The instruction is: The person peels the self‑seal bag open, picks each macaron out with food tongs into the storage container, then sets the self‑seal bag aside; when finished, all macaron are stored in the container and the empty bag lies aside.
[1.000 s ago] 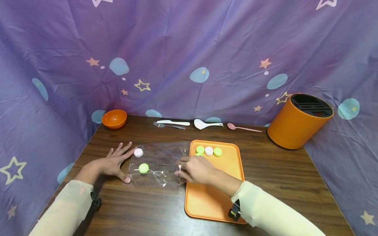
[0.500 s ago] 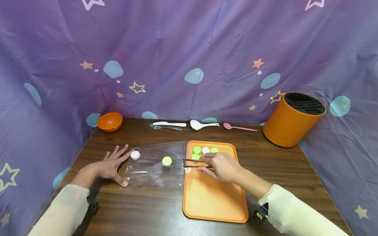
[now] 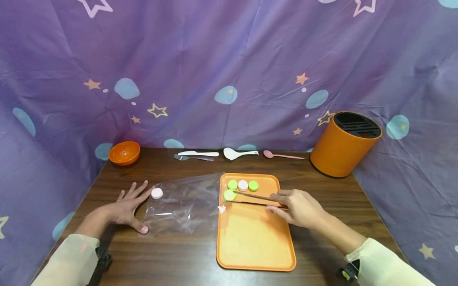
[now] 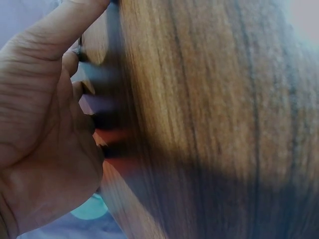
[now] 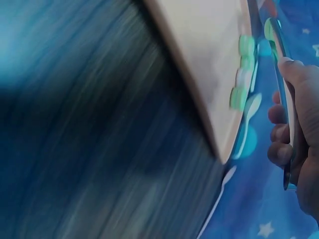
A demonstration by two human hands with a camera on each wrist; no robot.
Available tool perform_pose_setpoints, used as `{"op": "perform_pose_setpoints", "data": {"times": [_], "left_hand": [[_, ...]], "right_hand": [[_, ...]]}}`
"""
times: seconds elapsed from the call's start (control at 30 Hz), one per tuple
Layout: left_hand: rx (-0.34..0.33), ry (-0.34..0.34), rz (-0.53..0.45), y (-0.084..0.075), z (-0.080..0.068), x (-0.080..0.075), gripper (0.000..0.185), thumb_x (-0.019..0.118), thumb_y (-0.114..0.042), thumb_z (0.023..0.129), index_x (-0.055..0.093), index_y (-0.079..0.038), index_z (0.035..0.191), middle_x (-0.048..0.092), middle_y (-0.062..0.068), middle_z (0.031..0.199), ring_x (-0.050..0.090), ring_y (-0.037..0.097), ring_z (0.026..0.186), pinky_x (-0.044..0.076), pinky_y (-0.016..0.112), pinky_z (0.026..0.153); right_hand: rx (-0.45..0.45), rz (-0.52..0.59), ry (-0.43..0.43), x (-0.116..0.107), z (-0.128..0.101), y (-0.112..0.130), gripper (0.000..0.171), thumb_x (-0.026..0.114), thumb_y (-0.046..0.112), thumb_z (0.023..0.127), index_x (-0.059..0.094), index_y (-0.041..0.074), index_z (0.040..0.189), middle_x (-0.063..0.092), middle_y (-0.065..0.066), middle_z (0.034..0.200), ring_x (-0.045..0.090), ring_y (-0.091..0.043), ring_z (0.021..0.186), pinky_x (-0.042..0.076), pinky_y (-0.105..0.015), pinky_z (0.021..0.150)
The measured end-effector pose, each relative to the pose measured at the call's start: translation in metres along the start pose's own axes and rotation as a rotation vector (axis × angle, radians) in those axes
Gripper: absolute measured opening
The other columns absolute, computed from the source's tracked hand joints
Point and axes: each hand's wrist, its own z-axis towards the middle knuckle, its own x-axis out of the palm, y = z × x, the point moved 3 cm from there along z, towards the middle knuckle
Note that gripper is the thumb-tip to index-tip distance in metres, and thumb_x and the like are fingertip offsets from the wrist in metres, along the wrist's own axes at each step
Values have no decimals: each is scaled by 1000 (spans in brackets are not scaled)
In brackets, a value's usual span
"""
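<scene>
While the left hand (image 3: 125, 206) lies flat on the wooden table (image 3: 329, 198), the right hand (image 3: 298, 206) pinches tongs (image 3: 250, 198).

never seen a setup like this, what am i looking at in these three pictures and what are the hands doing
No machine here: a person wears three cameras. The wide picture comes from the head, looking down at a wooden table. The two blurry close-ups come from cameras on each wrist.

The left hand lies flat with straight fingers, pressing the edge of a clear plastic bag; a pink disc sits by its fingertips. The right hand holds tongs, whose tips grip a green disc over an orange tray. Three more discs sit in a row on the tray.

At the back are an orange bowl, some cutlery and an orange knife block.
</scene>
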Motion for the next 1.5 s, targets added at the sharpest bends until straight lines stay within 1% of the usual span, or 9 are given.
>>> {"op": "perform_pose_setpoints", "data": {"times": [0.1, 0.2, 0.4, 0.47, 0.67, 0.8, 0.93, 1.2, 1.5], "left_hand": [[-15, -8, 36, 4, 1, 2, 144, 98, -68, 66, 13, -40, 178, -11, 17, 187, -21, 60, 166, -18, 86, 124], [5, -3, 1, 5, 2, 3, 144, 98, -66, 67, 13, -37, 179, -14, 18, 187, -24, 61, 164, -22, 86, 121], [-7, -6, 18, 5, 3, 3, 143, 97, -68, 67, 10, -44, 178, -13, 17, 187, -22, 61, 165, -20, 86, 122], [-11, -2, 31, 2, 2, 2, 144, 98, -67, 67, 10, -43, 178, -12, 18, 187, -21, 62, 165, -19, 86, 123], [9, 17, -46, -11, -2, -3, 144, 100, -59, 69, 13, -25, 179, -15, 24, 184, -26, 64, 161, -25, 86, 119], [-23, 3, 21, -1, 1, -1, 145, 99, -63, 66, 12, -37, 179, -12, 21, 186, -21, 62, 164, -19, 86, 122], [-49, 9, 44, 6, 4, 1, 145, 99, -65, 66, 11, -41, 178, -11, 18, 187, -20, 60, 166, -18, 86, 123], [-43, 19, 42, 1, 6, -3, 145, 96, -70, 67, 11, -37, 179, -13, 18, 187, -24, 57, 166, -20, 84, 124], [-9, 1, 7, 10, 4, 0, 144, 97, -66, 68, 11, -37, 179, -14, 16, 187, -25, 58, 165, -22, 84, 122]], "right_hand": [[27, -14, -4, -1, -13, -9, 21, 91, 31, 92, 85, 14, 103, 67, 9, 75, 41, 9, 59, 41, -15, 52], [59, -38, 16, 2, -23, -17, 19, 91, 32, 92, 85, 17, 102, 58, 13, 71, 36, 9, 58, 38, -14, 52], [105, -72, 46, 10, -33, -24, 21, 90, 34, 93, 86, 17, 104, 72, 8, 80, 45, 7, 59, 46, -19, 51], [112, -76, 50, 11, -33, -23, 20, 91, 34, 93, 86, 17, 103, 75, 5, 83, 47, 6, 60, 47, -21, 51], [126, -54, 90, 7, -26, -19, 15, 90, 31, 95, 82, 18, 97, 65, 9, 77, 47, 4, 60, 44, -20, 51], [140, -54, 118, 3, -22, -16, 16, 88, 31, 96, 82, 16, 100, 67, 9, 80, 51, 3, 62, 46, -22, 52], [141, -69, 134, 3, -22, -14, 16, 88, 32, 97, 78, 20, 95, 62, 12, 78, 48, 3, 62, 44, -22, 52], [116, -71, 111, 1, -23, -13, 18, 89, 30, 95, 74, 22, 91, 60, 12, 76, 46, 3, 62, 42, -22, 50], [99, -72, 125, 4, -20, -16, 17, 89, 31, 96, 78, 18, 95, 63, 12, 78, 51, 3, 63, 47, -23, 52]]}}
